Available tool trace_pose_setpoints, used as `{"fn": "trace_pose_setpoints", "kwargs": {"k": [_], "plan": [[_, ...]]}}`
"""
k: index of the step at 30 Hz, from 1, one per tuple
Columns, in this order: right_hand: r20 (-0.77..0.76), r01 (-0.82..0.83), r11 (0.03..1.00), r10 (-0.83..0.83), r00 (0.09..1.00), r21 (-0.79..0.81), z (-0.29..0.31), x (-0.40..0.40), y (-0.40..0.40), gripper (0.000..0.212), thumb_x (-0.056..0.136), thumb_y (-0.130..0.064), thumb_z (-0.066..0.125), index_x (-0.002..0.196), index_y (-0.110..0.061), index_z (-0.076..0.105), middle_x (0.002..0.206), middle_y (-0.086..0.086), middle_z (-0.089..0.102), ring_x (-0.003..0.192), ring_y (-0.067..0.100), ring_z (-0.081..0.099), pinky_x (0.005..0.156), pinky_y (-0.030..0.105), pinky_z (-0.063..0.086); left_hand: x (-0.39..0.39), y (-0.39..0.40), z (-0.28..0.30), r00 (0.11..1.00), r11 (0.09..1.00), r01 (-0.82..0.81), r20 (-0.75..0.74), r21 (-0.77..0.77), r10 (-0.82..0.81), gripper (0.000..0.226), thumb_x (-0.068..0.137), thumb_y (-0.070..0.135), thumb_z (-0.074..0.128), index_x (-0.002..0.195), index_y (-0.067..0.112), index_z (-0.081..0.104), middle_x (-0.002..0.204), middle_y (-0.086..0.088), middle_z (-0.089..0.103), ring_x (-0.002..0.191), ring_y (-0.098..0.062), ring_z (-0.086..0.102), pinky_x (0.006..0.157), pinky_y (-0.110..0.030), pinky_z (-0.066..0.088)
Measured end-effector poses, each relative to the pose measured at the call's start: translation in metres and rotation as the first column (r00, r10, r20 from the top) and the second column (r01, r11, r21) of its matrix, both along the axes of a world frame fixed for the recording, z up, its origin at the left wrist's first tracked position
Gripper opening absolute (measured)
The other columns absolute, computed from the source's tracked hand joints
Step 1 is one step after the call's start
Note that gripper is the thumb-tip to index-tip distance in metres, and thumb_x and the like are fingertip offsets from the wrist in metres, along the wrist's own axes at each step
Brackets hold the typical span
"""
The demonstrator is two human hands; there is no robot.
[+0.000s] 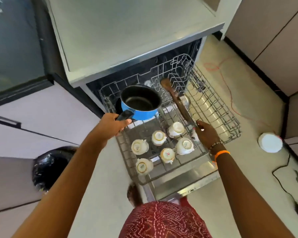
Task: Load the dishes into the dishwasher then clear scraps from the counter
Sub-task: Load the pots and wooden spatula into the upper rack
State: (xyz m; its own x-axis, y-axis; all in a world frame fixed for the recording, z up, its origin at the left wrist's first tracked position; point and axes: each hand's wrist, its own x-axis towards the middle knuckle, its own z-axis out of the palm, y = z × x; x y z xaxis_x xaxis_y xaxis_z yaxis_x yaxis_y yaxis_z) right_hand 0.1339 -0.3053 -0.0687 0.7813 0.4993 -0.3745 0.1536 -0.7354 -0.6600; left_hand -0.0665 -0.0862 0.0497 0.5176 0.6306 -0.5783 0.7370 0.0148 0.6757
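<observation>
Loading the dishwasher: a saucepan and a wooden spoon go into the rack.

The left hand (113, 125) grips the black handle of the blue saucepan (140, 102), holding it open side up over the back of the pulled-out upper rack (126, 152). The right hand (206, 133) pinches the end of the wooden spoon (176, 100), which slants across the rack wires. Six cups (159, 137) already sit upside down at the front. Next, I judge, the saucepan needs tipping over and setting down behind the cups.
</observation>
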Motion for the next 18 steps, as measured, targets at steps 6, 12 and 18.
{"fn": "trace_pose_setpoints", "kwargs": {"k": [6, 12, 18], "plan": [[-0.001, -0.092, 0.996, 0.092, 0.996, -0.008, -0.026, 0.08, 0.019, 0.037, 0.093, -0.004, 0.045, 0.13, -0.004, 0.045, 0.112, 0.026, 0.06, 0.099, 0.041, 0.057, 0.079, 0.04, 0.044, 0.054, -0.04, -0.028, 0.977, 0.977, -0.214, 0.004, 0.019, 0.214, 0.025, 0.089, 0.017, 0.06, 0.066, 0.01, 0.053, 0.059, -0.005, 0.048, 0.051, -0.013, 0.041, 0.05, -0.021, 0.035], [0.01, -0.221, 0.974, 0.221, 0.975, -0.043, -0.069, 0.136, 0.049, 0.04, 0.092, 0.0, 0.041, 0.131, -0.001, 0.044, 0.123, 0.024, 0.056, 0.113, 0.039, 0.053, 0.088, 0.035, 0.04, 0.079, -0.063, -0.054, 0.949, 0.95, -0.313, 0.027, -0.004, 0.313, 0.027, 0.089, 0.016, 0.06, 0.065, 0.014, 0.049, 0.057, -0.003, 0.046, 0.05, -0.014, 0.039, 0.05, -0.023, 0.034], [0.11, -0.248, 0.966, 0.255, 0.961, -0.075, -0.102, 0.16, 0.071, 0.045, 0.088, 0.007, 0.039, 0.132, -0.001, 0.043, 0.121, 0.028, 0.054, 0.111, 0.041, 0.052, 0.086, 0.036, 0.04, 0.098, -0.069, -0.074, 0.921, 0.919, -0.388, 0.026, 0.064, 0.388, 0.026, 0.089, 0.019, 0.061, 0.066, 0.013, 0.05, 0.059, -0.004, 0.044, 0.048, -0.014, 0.037, 0.046, -0.021, 0.034]]}}
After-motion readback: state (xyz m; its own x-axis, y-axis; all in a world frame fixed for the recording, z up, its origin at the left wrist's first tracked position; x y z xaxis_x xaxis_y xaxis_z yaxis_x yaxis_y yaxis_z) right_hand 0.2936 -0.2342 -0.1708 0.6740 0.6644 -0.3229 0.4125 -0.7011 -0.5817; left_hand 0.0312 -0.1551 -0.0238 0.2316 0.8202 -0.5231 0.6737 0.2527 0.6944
